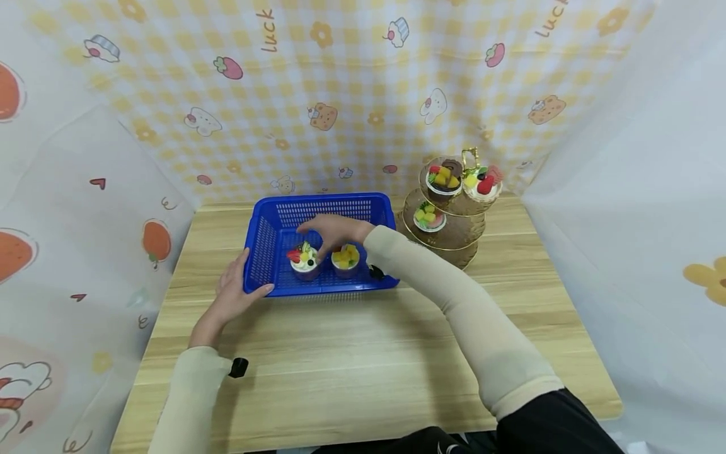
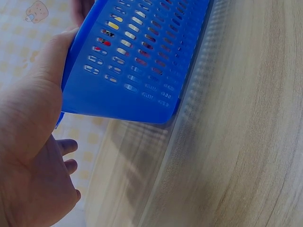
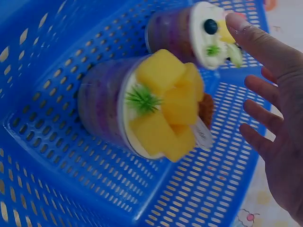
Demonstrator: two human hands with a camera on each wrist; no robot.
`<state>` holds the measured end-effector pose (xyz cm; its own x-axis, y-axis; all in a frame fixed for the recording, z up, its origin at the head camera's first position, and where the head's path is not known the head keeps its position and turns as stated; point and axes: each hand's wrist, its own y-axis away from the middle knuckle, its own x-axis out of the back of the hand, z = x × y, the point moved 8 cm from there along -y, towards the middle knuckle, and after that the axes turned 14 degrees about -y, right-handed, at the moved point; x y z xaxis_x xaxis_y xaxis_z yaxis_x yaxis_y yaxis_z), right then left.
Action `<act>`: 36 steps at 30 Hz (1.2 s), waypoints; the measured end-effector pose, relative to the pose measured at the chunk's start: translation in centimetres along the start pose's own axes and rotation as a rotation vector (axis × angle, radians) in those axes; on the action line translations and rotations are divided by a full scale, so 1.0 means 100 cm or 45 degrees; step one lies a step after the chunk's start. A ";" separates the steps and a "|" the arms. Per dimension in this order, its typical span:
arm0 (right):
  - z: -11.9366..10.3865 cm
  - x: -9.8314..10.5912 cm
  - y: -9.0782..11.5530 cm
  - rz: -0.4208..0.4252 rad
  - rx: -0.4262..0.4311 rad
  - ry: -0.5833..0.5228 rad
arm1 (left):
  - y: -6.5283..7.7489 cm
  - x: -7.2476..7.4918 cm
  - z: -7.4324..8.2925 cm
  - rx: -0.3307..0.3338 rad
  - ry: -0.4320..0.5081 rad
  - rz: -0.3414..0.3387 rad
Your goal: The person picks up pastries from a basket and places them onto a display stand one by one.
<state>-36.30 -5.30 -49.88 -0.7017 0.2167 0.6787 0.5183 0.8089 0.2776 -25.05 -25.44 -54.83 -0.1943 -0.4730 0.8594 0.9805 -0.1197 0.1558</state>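
Note:
A blue plastic basket rests on the wooden table, holding two dessert cups. One cup is topped with cream, strawberry and a blueberry; the mango-topped cup stands to its right in the head view. My left hand holds the basket's front left corner, thumb over the front rim and fingers along the left side. Over the basket reaches my right hand, fingers spread and apart. Its thumb overlaps the strawberry cup's topping in the right wrist view, while its other fingers hang free beyond the cups.
Right of the basket stands a tiered gold-rimmed stand. Its top tier carries a chocolate and mango cup and a strawberry-topped cream dessert; another fruit cup sits lower. A patterned cloth hangs behind the table.

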 end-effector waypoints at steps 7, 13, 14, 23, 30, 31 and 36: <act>0.011 -0.012 -0.011 -0.016 -0.036 0.118 | 0.000 -0.001 0.001 0.003 -0.009 0.007; 0.018 -0.015 -0.013 -0.018 -0.099 0.136 | 0.000 0.000 0.002 0.000 -0.006 0.006; 0.019 -0.016 -0.014 -0.021 -0.106 0.136 | 0.000 -0.001 0.002 -0.002 -0.004 0.004; 0.024 -0.018 -0.018 -0.036 -0.087 0.117 | 0.001 0.000 0.002 0.013 0.001 0.002; 0.027 -0.020 -0.020 -0.032 -0.076 0.057 | 0.002 0.001 0.004 0.018 0.002 -0.005; 0.026 -0.020 -0.020 -0.029 -0.072 0.045 | 0.002 0.001 0.004 0.018 0.000 -0.003; 0.026 -0.021 -0.021 -0.045 -0.076 0.029 | 0.002 0.002 0.004 0.015 -0.006 -0.005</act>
<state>-37.21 -6.03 -53.62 -0.7092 0.1753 0.6829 0.5221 0.7815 0.3416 -24.88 -25.18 -54.42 -0.1981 -0.4687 0.8609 0.9800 -0.1115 0.1648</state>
